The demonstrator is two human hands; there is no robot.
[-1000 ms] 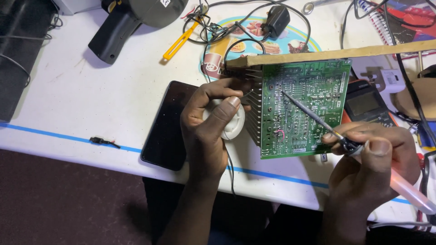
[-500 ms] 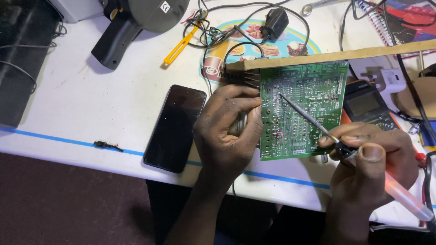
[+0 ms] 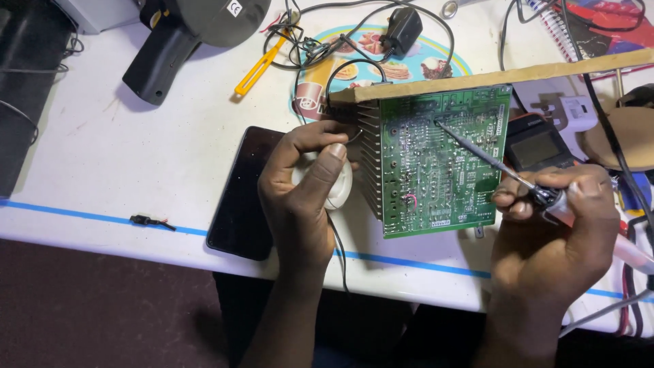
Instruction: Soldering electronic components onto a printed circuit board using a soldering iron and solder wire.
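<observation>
Green circuit board [image 3: 436, 160] propped upright near the middle of the white table [image 3: 88, 163], solder side facing the camera, black heat-sink fins along its left edge. Landmark for everything else.

Left hand [image 3: 303, 194] just left of the board, fingers curled and closed around a small white round object [image 3: 337, 184], thumb pressed over its top; a thin dark wire trailing down from it toward the table edge. Fingertips reaching up to the board's upper left corner by the fins; contact with the board itself impossible to tell.

Right hand [image 3: 555, 232] to the lower right of the board, closed tight in a pen-like grip on a soldering iron [image 3: 490, 160]. Thin metal shaft slanting up and left across the board, tip resting on the solder side near the board's upper middle. Pale translucent handle sticking out past the hand to the right.

Black phone [image 3: 238, 194] lying flat, screen dark, left of the board, beyond the left hand. Long wooden strip [image 3: 504, 75] lying along the board's top edge. Multimeter [image 3: 538, 150] with grey screen directly right of the board, behind the iron's shaft. Yellow tool [image 3: 259, 65] and black hot-air gun [image 3: 177, 41] well up and left of the board. Black plug adapter [image 3: 402, 31] above the board on a round printed mat [image 3: 436, 58].
</observation>
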